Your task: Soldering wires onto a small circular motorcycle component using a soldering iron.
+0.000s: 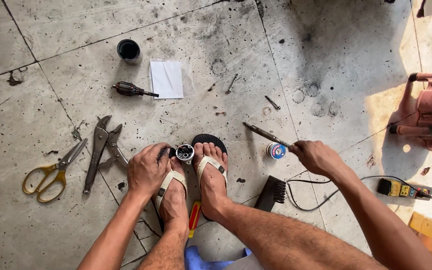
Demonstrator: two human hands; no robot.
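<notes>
On the stained floor at far left lie yellow-handled scissors (pixel 51 175), and just right of them locking pliers (pixel 97 152). Farther back stand a small dark cup (pixel 128 50), a screwdriver-like tool with a dark grip (pixel 130 90) and a white sheet of paper (pixel 166 79).

The person sits with both sandalled feet drawn together. The left hand (pixel 148 169) is curled, its fingers closed around the side of a small round motor-like part (pixel 184 152), which is braced at the toes between the feet. The part's open face shows; what has been joined on it is too small to tell.

To the right a spool of solder wire (pixel 276 150) stands on the floor, well apart from the part. The right hand (pixel 316 156) grips a soldering iron (pixel 265 135) in a closed fist, tip raised above the floor and off the part. A dark wire brush (pixel 272 193) and a power strip (pixel 403 189) lie further right.

By the look of it, the part is held ready, but the iron has not yet reached it; the joining seems undone.
</notes>
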